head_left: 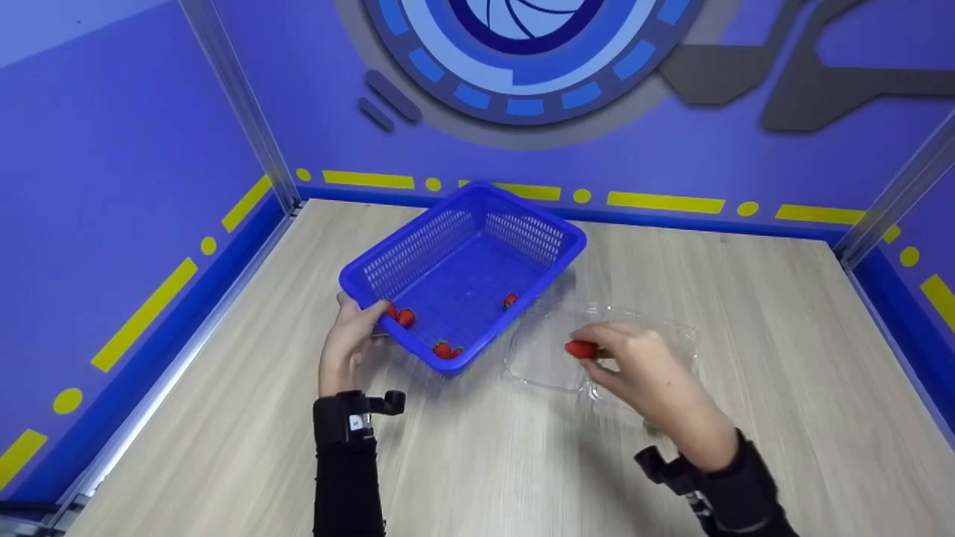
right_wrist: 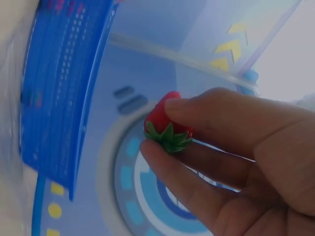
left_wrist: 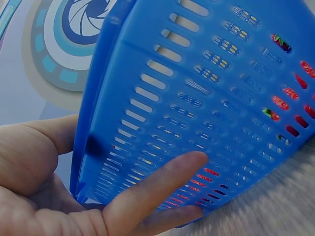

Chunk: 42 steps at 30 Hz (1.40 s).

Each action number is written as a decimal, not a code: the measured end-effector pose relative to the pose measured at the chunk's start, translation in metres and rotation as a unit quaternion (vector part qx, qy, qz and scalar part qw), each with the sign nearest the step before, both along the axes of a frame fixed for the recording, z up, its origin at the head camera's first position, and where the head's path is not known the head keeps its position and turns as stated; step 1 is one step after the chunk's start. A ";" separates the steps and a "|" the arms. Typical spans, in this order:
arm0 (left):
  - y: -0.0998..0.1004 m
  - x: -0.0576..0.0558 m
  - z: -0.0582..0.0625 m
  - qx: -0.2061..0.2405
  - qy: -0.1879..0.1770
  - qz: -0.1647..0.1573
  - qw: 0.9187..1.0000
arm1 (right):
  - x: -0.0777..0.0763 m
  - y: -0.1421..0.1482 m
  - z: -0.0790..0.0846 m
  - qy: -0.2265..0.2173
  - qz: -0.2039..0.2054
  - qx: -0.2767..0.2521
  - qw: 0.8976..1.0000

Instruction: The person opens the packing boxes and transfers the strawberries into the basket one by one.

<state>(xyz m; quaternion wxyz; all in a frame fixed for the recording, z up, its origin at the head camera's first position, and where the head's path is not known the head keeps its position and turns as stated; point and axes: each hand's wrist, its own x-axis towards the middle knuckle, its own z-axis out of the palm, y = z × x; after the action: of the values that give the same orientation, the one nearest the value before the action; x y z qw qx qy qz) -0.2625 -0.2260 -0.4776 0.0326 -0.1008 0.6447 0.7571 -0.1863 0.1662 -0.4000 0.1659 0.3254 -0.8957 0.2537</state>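
My left hand (head_left: 351,337) grips the near left rim of a blue plastic basket (head_left: 477,272), thumb over the edge and fingers against the outer slotted wall. The basket is tilted toward me. Inside it, several strawberries (head_left: 446,350) lie along the low near end, and one strawberry (head_left: 510,300) sits by the right wall. Between thumb and fingers, my right hand (head_left: 642,365) pinches a red strawberry (right_wrist: 165,120) with green leaves. That hand is over a clear plastic clamshell box (head_left: 548,350) lying opened on the table, partly hidden beneath the hand.
The pale wooden table (head_left: 462,462) is enclosed by blue printed panels (head_left: 142,186) at the left, back and right. Metal posts (head_left: 246,104) stand at the back corners. The basket's far end is near the back panel.
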 end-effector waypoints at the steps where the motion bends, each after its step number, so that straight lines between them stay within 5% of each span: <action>1: 0.000 0.000 0.000 0.010 0.004 -0.002 1.000 | -0.001 -0.007 -0.001 -0.005 0.011 0.000 1.000; 12: 0.001 -0.002 0.000 -0.001 -0.020 0.010 1.000 | -0.041 -0.083 -0.002 -0.030 0.108 -0.011 0.994; 26: 0.001 -0.001 0.000 -0.009 -0.011 0.017 1.000 | -0.100 -0.155 0.003 -0.132 0.099 0.043 0.985; 42: 0.000 -0.003 0.001 -0.009 -0.024 0.016 1.000 | -0.116 -0.173 -0.019 -0.201 0.082 0.050 0.975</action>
<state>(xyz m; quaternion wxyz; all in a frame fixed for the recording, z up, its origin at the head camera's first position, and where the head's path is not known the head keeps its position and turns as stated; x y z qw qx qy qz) -0.2654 -0.2264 -0.4765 0.0348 -0.1299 0.6488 0.7490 -0.3020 -0.0067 -0.4186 -0.0558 0.3479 -0.8926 0.2812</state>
